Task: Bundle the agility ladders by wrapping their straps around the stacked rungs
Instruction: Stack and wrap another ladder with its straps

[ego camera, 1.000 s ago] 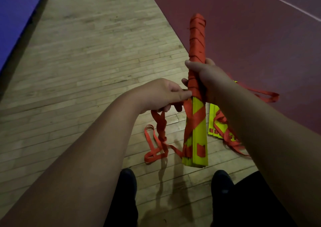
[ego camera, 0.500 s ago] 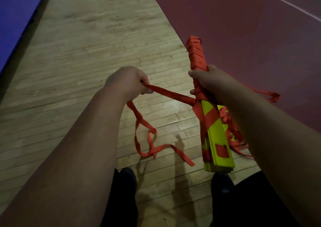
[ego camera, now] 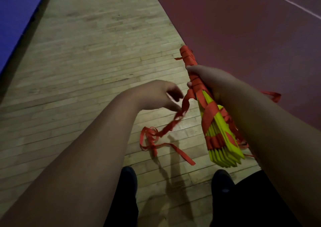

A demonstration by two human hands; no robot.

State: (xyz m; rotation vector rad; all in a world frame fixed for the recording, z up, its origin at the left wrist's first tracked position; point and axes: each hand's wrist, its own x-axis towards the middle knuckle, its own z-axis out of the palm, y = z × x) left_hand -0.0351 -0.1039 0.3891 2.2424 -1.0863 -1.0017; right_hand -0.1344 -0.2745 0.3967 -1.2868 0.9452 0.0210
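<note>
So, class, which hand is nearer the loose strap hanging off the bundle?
Left. The left hand hovers beside the loose strap, fingers nearly touching it; the right hand grips the bundle above where it hangs.

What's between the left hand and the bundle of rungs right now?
In the head view, just the loose red strap, hanging off the bundle beside the left hand and trailing onto the wood floor; whether they touch is unclear.

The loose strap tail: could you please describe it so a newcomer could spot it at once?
Above the wooden floor, the right hand grips a yellow bundle. One orange strap drops from it past the left hand into a loose tangle. Unlike the wound turns, it hangs slack.
</note>
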